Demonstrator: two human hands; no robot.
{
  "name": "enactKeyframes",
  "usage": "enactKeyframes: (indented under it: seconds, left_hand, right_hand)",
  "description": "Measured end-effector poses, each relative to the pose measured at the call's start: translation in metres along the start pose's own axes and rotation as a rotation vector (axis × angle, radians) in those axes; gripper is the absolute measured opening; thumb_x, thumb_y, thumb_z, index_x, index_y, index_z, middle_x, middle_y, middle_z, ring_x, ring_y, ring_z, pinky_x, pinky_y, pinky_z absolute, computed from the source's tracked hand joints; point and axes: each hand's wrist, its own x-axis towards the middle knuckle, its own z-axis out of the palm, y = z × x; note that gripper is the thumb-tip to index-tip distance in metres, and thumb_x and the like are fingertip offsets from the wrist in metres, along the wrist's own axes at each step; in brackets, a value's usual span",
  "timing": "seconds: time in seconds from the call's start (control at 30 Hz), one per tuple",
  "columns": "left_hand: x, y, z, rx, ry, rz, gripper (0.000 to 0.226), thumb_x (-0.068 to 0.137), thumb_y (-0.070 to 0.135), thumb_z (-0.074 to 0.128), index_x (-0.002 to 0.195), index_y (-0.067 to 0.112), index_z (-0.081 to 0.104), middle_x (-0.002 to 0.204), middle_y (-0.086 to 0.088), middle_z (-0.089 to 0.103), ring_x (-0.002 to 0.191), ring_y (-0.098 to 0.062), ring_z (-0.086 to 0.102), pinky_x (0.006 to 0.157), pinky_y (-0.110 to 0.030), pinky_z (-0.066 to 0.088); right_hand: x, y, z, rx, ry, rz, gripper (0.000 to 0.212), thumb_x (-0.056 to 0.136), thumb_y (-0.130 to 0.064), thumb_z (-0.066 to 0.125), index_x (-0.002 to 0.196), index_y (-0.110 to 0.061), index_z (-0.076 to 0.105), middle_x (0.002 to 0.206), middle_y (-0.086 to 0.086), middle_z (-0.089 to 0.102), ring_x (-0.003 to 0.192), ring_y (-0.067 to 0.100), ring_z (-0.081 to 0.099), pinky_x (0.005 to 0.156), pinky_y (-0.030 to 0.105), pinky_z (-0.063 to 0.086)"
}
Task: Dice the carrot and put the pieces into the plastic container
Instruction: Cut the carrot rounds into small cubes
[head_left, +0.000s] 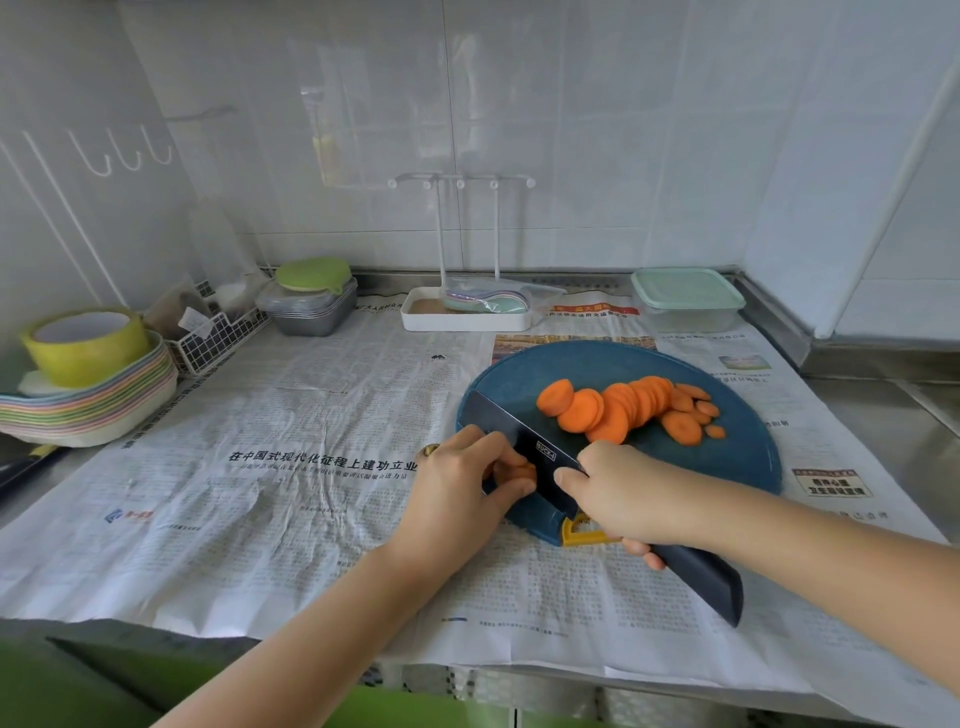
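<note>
The orange carrot stub (514, 472), the last uncut piece, is pinched under the curled fingers of the left hand (462, 483) at the near left edge of the round dark-blue cutting board (748, 457). The fingers hide which way it points. The right hand (623, 499) is wrapped round the handle of the black broad-bladed knife (519, 431). Its blade stands just right of the stub and runs away from the person toward the far left.

Beyond the blade, the orange carrot rounds (623, 410) lie overlapping in a row whose long axis crosses the board from left to right.

Slicing looks nearly finished and dicing seems not yet begun. The next move calls for cutting the stub, then stacking rounds and chopping them both ways.

The clear plastic container with a mint-green lid (688, 299) stands lidded at the far right of the newspaper-covered tabletop (260, 493), well apart from the board, and needs opening.
</note>
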Motion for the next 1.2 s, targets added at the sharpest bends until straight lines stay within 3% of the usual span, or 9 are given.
enactKeyframes:
  seconds: [0.07,0.13,0.3,0.47,0.53,0.6,0.73,0.87,1.2]
  left_hand:
    - [-0.001,0.0,0.0,-0.011,-0.002,-0.003,0.018,0.071,0.034,0.07,0.081,0.018,0.067,0.085,0.012,0.062,0.076,-0.006,0.064,0.068,-0.038,0.056]
    - [-0.001,-0.001,0.0,-0.031,0.0,-0.008,0.017,0.071,0.035,0.07,0.081,0.021,0.065,0.086,0.012,0.061,0.076,-0.007,0.064,0.069,-0.039,0.056]
    - [-0.002,-0.002,-0.001,-0.013,-0.003,-0.014,0.023,0.072,0.046,0.061,0.086,0.028,0.057,0.086,0.01,0.06,0.077,-0.01,0.063,0.071,-0.043,0.054]
    - [-0.003,-0.001,-0.002,0.006,-0.01,-0.008,0.02,0.073,0.044,0.062,0.08,0.025,0.063,0.085,0.009,0.06,0.076,-0.011,0.062,0.069,-0.041,0.054]
    - [-0.003,0.0,-0.002,0.013,-0.009,-0.007,0.023,0.074,0.043,0.064,0.081,0.021,0.066,0.085,0.011,0.06,0.077,-0.009,0.062,0.069,-0.039,0.055]
    - [-0.003,0.003,-0.003,0.019,0.003,0.008,0.018,0.074,0.036,0.069,0.082,0.019,0.068,0.084,0.014,0.06,0.075,-0.006,0.062,0.068,-0.035,0.055]
    - [-0.003,0.004,-0.004,0.052,0.021,0.044,0.012,0.073,0.03,0.072,0.082,0.022,0.069,0.084,0.013,0.059,0.071,-0.005,0.061,0.064,-0.031,0.055]
    - [-0.002,0.001,-0.003,0.032,0.01,0.018,0.013,0.074,0.021,0.079,0.083,0.019,0.07,0.089,0.011,0.056,0.073,-0.005,0.063,0.067,-0.033,0.056]
    - [0.0,0.002,-0.003,-0.012,0.017,0.004,0.013,0.074,0.018,0.08,0.081,0.017,0.069,0.087,0.011,0.059,0.075,-0.006,0.064,0.068,-0.034,0.057]
  right_hand:
    - [0.002,0.001,0.004,-0.031,0.039,-0.021,0.034,0.103,-0.033,0.033,0.098,-0.002,0.047,0.06,0.013,0.046,0.035,0.019,0.043,0.034,0.025,0.041]
    - [0.003,0.002,0.007,-0.089,0.098,-0.049,0.034,0.104,-0.033,0.033,0.086,-0.007,0.046,0.061,0.009,0.047,0.038,0.016,0.043,0.035,0.024,0.037]
    - [0.0,-0.004,0.014,-0.099,0.16,-0.123,0.037,0.103,-0.024,0.03,0.066,-0.023,0.029,0.067,-0.002,0.04,0.056,0.012,0.039,0.052,0.02,0.033]
    - [0.004,-0.005,0.011,-0.116,0.137,-0.11,0.037,0.103,-0.027,0.03,0.068,-0.019,0.036,0.067,0.001,0.043,0.06,0.019,0.048,0.051,0.024,0.036]
    - [0.006,-0.003,0.005,-0.072,0.074,-0.009,0.038,0.103,-0.033,0.03,0.083,-0.006,0.047,0.064,0.01,0.049,0.049,0.025,0.052,0.038,0.027,0.039]
    - [0.007,0.0,-0.002,-0.008,0.007,0.051,0.041,0.102,-0.037,0.032,0.098,0.001,0.048,0.063,0.017,0.053,0.036,0.023,0.046,0.033,0.024,0.038]
    - [0.005,0.013,-0.013,0.154,-0.066,0.078,0.039,0.101,-0.037,0.037,0.086,-0.003,0.049,0.049,0.006,0.046,0.03,0.016,0.039,0.032,0.021,0.037]
    - [0.002,0.012,-0.024,0.236,-0.112,0.042,0.039,0.101,-0.037,0.042,0.079,-0.005,0.05,0.047,0.003,0.045,0.032,0.013,0.038,0.032,0.02,0.037]
    - [-0.01,-0.003,-0.048,0.199,-0.205,0.14,0.038,0.099,-0.042,0.043,0.082,-0.009,0.05,0.042,-0.003,0.044,0.03,0.01,0.039,0.035,0.016,0.036]
